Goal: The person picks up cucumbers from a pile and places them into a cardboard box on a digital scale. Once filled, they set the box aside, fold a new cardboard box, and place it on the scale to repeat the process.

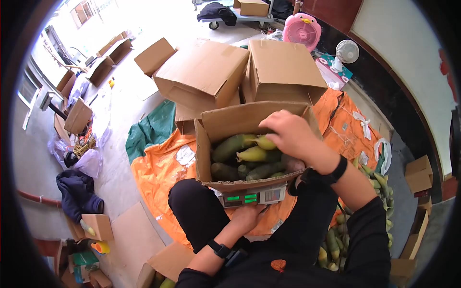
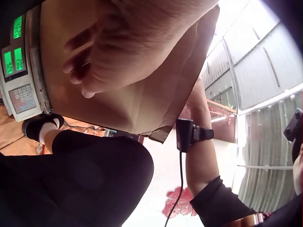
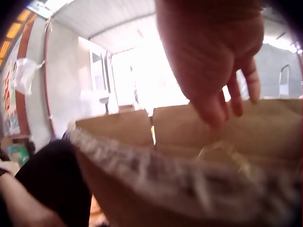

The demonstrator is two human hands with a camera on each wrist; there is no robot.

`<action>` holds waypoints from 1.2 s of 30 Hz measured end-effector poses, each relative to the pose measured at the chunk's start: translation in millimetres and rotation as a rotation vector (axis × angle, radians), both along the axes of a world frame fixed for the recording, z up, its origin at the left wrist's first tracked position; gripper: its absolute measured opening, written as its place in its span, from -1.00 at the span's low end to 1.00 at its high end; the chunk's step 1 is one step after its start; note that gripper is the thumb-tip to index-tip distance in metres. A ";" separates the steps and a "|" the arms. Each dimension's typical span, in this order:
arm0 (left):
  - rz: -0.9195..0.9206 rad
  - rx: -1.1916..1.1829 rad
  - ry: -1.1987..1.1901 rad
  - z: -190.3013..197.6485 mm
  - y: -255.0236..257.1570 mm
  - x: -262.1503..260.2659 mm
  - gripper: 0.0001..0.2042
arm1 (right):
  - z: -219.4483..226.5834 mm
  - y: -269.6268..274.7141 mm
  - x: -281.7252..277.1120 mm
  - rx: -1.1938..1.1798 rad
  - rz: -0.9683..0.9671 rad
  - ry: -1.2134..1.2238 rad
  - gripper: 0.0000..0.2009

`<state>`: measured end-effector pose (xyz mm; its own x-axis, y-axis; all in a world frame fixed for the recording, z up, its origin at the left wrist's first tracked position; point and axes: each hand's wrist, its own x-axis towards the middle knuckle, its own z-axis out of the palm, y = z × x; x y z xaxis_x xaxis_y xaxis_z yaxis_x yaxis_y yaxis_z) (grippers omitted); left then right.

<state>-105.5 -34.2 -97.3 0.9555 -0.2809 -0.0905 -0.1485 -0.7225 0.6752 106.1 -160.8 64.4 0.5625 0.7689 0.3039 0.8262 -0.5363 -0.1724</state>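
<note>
In the head view, the open cardboard box (image 1: 240,117) sits mid-frame on a scale (image 1: 274,194), with green vegetables (image 1: 233,146) lying inside it. My right hand (image 1: 292,137) hangs over the box's upper right, fingers close to a pale vegetable (image 1: 265,142); whether they touch, I cannot tell. My left hand (image 1: 247,218) is at the scale's front, just below the lit display (image 1: 242,198). A heap of vegetables (image 1: 332,245) lies at lower right.

In the left wrist view, my left grip is loose at upper centre, fingers bent before the box's side, nothing in them that I can see. I judge it best kept from leaning on box or scale, so the reading stays true.

In the right wrist view, my right grip is slack, fingers a little apart and pointing down at upper right, clamped on nothing visible. Vegetables are probably best laid gently, lengthwise into gaps, without pressing the rim
</note>
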 end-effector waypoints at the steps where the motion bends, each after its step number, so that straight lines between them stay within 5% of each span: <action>1: 0.003 0.027 0.012 -0.1 -0.3 -2.3 -0.76 | 4.5 -10.2 2.4 0.094 -0.021 0.051 -0.77; 6: -0.038 0.038 0.043 0.9 -1.2 -0.3 -0.77 | 37.2 -69.6 -11.0 0.638 -0.374 0.482 -0.79; 11: -0.029 0.050 0.123 -5.8 -0.1 -0.8 -0.76 | -20.8 -144.1 -5.8 1.043 -0.623 0.571 -0.82; 16: -0.098 0.141 0.194 -4.3 0.3 -0.5 -0.79 | -62.8 -182.9 -24.9 1.021 -0.874 0.802 -0.81; 25: -0.140 0.141 0.207 -3.6 -10.9 2.5 -0.69 | -63.2 -203.9 -38.5 0.815 -0.806 0.663 -0.82; 36: -0.124 0.122 0.226 -12.1 -11.0 -0.7 -0.66 | -72.8 -214.4 -45.6 0.895 -0.733 0.723 -0.82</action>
